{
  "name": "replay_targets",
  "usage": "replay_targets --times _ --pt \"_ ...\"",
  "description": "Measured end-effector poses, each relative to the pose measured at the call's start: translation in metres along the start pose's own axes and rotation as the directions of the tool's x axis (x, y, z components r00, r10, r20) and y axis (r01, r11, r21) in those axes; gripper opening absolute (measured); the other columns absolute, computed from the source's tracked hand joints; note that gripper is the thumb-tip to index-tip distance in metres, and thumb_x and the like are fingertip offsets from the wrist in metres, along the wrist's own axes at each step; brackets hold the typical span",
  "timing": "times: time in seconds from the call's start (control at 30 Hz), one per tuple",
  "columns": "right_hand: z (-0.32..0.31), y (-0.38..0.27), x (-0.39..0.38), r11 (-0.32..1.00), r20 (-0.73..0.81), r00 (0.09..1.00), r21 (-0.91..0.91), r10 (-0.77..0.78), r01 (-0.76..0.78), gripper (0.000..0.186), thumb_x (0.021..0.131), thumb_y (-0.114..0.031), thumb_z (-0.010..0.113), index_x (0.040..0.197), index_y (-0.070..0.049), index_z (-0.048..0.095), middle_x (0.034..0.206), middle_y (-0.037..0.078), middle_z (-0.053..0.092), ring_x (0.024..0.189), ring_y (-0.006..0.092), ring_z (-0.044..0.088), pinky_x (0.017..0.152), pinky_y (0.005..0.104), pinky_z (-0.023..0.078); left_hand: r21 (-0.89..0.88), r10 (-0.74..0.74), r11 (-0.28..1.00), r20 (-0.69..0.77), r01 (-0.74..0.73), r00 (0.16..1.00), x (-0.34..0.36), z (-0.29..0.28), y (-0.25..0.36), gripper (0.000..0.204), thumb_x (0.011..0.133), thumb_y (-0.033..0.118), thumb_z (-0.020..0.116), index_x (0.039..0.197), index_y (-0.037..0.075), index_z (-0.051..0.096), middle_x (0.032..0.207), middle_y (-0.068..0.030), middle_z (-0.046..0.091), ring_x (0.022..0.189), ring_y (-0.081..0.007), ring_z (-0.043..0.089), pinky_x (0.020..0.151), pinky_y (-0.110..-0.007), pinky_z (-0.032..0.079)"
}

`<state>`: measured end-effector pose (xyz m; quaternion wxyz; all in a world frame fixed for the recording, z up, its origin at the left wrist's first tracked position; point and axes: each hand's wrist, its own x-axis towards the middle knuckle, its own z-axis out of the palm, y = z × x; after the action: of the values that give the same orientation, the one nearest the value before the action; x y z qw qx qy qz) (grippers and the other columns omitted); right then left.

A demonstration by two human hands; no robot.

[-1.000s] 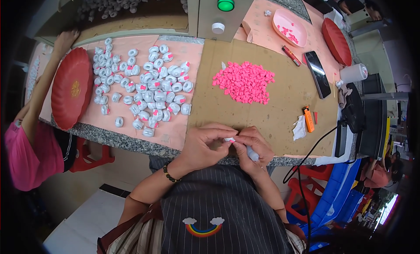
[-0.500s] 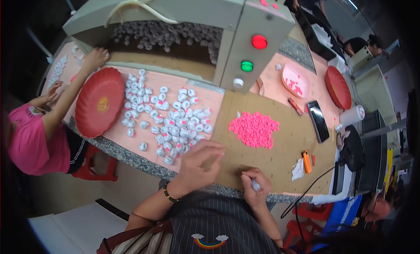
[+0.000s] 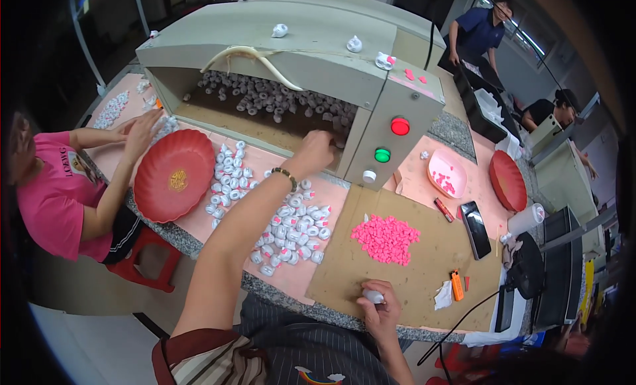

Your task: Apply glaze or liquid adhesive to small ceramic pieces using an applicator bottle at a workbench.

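Observation:
My left hand (image 3: pixel 314 150) reaches into the mouth of a grey-green machine (image 3: pixel 278 50), near its right end. Its fingers curl together by the white ring-shaped pieces (image 3: pixel 265 97) inside, and what they hold, if anything, is hidden. Close to the table's front edge, my right hand (image 3: pixel 382 312) is closed around a small pale, rounded object (image 3: pixel 373 296), perhaps a little bottle. Beyond that hand lies a heap of small bright pink pieces (image 3: pixel 386 239) on brown board (image 3: pixel 338 266). White pieces with pink bits (image 3: pixel 291 232) are spread below my left forearm.
A red scalloped tray (image 3: pixel 149 203) stands at the left, beside a co-worker in a pink shirt (image 3: pixel 50 179). Rightward are a pink bowl (image 3: pixel 436 165), a phone (image 3: pixel 474 227), an orange lighter (image 3: pixel 457 285) and a white cup (image 3: pixel 527 219). The machine has red (image 3: pixel 399 126) and green (image 3: pixel 382 154) buttons.
My left hand has gone from above the table's front edge forward into the machine opening. My right hand still grips the pale object. The view has shifted, and the co-worker's arm has drawn back.

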<state>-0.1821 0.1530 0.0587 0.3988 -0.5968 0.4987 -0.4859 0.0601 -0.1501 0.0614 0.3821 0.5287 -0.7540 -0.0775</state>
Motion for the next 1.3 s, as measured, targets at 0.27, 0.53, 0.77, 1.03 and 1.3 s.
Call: replay_targets --times 0.27,0.53,0.77,1.03,1.3 --pt "0.005 0.003 0.007 0.979 -0.121 0.99 0.199 0.075 -0.05 0.034 0.084 -0.002 0.064 0.116 0.001 0.053 0.099 0.011 0.061 0.088 0.0151 0.056 0.076 0.0264 0.046 0.158 -0.05 0.987 0.159 0.024 0.986 0.022 -0.019 0.022 0.026 0.064 0.012 0.062 0.087 0.003 0.069 0.082 -0.0239 0.063 0.08 -0.0395 0.062 0.072 -0.044 0.051" --pt "-0.011 0.003 0.005 0.926 -0.129 0.979 0.363 0.16 -0.104 0.03 0.087 -0.014 0.061 0.111 0.003 0.053 0.089 0.009 0.06 0.078 0.0123 0.055 0.073 0.0242 0.044 -0.717 -0.139 0.619 0.3 0.319 0.944 -0.097 -0.076 0.096 0.022 0.074 -0.004 0.066 0.096 0.002 0.066 0.084 0.0027 0.056 0.067 -0.0017 0.044 0.056 -0.017 0.038" --pt "-0.024 -0.015 -0.006 0.981 -0.267 0.963 0.19 0.02 0.032 0.029 0.081 -0.014 0.067 0.101 0.004 0.059 0.085 0.007 0.058 0.077 0.0131 0.052 0.069 0.0248 0.04 -0.789 -0.248 -0.058 0.605 0.612 0.757 -0.2 -0.044 0.168 0.024 0.078 -0.006 0.066 0.101 0.0 0.059 0.092 -0.0035 0.064 0.084 -0.0057 0.058 0.071 -0.019 0.047" --pt "-0.028 -0.03 -0.006 0.959 -0.277 0.919 -0.13 -0.28 0.253 0.035 0.067 -0.015 0.08 0.091 0.003 0.063 0.066 0.006 0.053 0.063 0.0184 0.042 0.06 0.0308 0.033 -0.855 -0.213 -0.086 0.517 0.511 0.829 -0.215 -0.024 0.169 0.031 0.08 -0.012 0.061 0.11 -0.005 0.057 0.105 -0.0092 0.061 0.097 -0.015 0.06 0.084 -0.025 0.051" --pt "-0.024 -0.03 -0.001 0.888 -0.218 0.887 -0.326 -0.406 0.326 0.033 0.065 -0.016 0.081 0.087 0.002 0.064 0.062 0.006 0.052 0.057 0.0194 0.04 0.058 0.0316 0.031 -0.863 -0.223 0.011 0.49 0.505 0.843 -0.219 -0.021 0.168 0.023 0.08 -0.013 0.06 0.103 -0.007 0.057 0.107 -0.0112 0.057 0.096 -0.0168 0.061 0.083 -0.026 0.053"
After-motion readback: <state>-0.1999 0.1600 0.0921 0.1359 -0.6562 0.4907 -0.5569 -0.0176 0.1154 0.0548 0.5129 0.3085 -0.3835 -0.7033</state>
